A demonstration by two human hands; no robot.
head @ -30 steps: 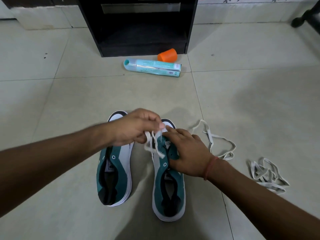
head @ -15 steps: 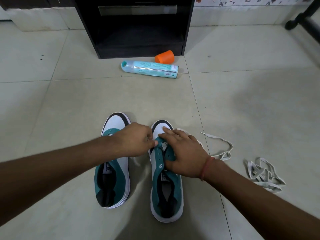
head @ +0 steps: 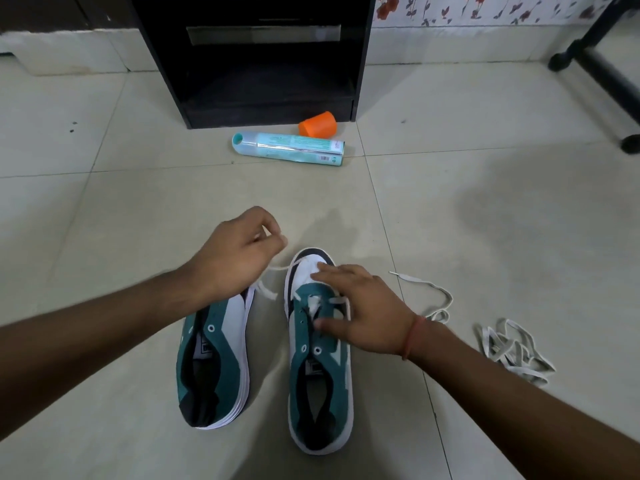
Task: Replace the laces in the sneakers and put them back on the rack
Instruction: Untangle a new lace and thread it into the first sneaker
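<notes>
I have the right-hand sneaker (head: 320,358) on the floor tiles at about 6 o'clock from the black rack (head: 252,57), its twin, the left-hand sneaker (head: 214,358), just beside it at 9 o'clock. My left hand (head: 239,254) is lifted above the twin's toe and pinches one end of the white lace (head: 268,291) between thumb and curled fingers. My right hand (head: 360,310) lies spread over the toe and front eyelets, fingers fairly straight, thumb pressed on the tongue, pinning the shoe down. Only the front eyelets look threaded, though the hand hides part of that row, so I can't be sure how many.

To do this pull well, I'd draw the lace out toward 10 o'clock in line with the eyelet, keep the right hand bearing down so the shoe doesn't slide, and stop when both tails match in length. The other tail (head: 440,299) trails away at 3 o'clock; a bundled spare lace (head: 512,351) lies further out at 3 o'clock. A spray can (head: 289,148) and orange cap (head: 318,124) lie at the rack's foot.
</notes>
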